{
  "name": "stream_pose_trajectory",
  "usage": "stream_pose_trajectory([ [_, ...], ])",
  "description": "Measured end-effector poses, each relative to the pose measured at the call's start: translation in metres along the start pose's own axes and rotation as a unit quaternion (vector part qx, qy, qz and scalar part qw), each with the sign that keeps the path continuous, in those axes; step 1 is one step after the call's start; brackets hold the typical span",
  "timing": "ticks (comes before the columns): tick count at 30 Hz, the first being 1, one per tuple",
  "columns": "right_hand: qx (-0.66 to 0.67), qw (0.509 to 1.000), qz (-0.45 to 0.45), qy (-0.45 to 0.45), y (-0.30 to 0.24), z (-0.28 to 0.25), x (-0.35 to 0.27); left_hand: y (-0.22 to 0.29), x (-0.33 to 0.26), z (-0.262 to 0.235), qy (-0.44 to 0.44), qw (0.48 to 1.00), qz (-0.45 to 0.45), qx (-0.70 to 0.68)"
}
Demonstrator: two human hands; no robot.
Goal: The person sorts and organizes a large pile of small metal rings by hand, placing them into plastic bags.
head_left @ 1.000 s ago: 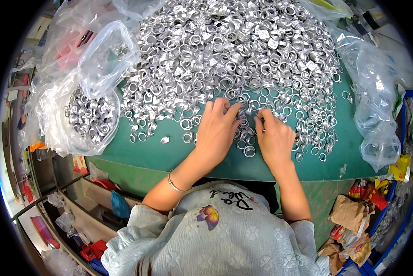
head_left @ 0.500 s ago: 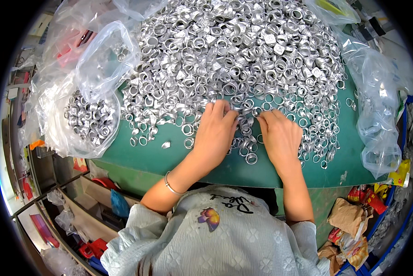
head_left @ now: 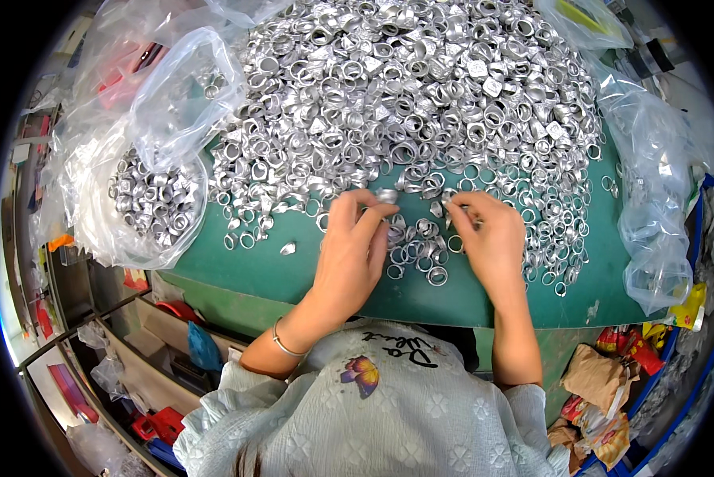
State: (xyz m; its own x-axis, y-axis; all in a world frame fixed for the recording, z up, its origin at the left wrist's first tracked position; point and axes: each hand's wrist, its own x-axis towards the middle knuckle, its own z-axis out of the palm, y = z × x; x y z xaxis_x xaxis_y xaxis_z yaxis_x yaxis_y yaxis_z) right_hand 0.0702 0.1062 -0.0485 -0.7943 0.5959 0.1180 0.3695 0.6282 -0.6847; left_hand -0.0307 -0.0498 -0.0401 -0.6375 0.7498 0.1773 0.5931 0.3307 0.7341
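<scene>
A broad heap of silver-grey metal rings (head_left: 420, 95) covers the far part of the green tabletop (head_left: 309, 274). My left hand (head_left: 352, 250) is at the heap's near edge, thumb and fingers pinching a ring (head_left: 385, 195). To its right, my right hand (head_left: 492, 238) has its fingertips closed on another ring (head_left: 449, 195), partly hidden by the fingers. Between the hands lies a small cluster of loose rings (head_left: 420, 250). One single piece (head_left: 288, 248) rests apart, left of my left hand.
At the left stands a clear plastic bag (head_left: 190, 238) with rings inside. Another crumpled clear bag (head_left: 655, 199) lies along the table's right side. Below right are a brown paper bag (head_left: 599, 378) and colourful wrappers. A shelf unit with a red item (head_left: 160, 425) is at lower left.
My left hand has moved left, away from the cluster, and now shows a ring at its fingertips. My right hand has shifted only slightly. More of the cluster between them is visible.
</scene>
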Motion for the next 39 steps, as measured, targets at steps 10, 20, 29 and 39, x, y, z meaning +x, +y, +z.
stream_pose_trajectory([
  [10,0.605,0.735,0.272,-0.142,-0.004,-0.019,-0.034,0.028,0.007,0.02,-0.069,0.967,-0.018,-0.244],
  [20,0.646,0.693,0.286,-0.144,-0.015,-0.02,-0.044,0.031,0.001,0.014,-0.096,0.947,-0.05,-0.301],
  [29,0.624,0.723,0.265,-0.13,-0.016,-0.017,-0.054,0.038,-0.005,0.011,-0.117,0.949,-0.034,-0.292],
  [39,0.627,0.703,0.314,-0.119,-0.027,-0.02,-0.058,0.03,-0.015,0.016,-0.18,0.875,-0.128,-0.43],
])
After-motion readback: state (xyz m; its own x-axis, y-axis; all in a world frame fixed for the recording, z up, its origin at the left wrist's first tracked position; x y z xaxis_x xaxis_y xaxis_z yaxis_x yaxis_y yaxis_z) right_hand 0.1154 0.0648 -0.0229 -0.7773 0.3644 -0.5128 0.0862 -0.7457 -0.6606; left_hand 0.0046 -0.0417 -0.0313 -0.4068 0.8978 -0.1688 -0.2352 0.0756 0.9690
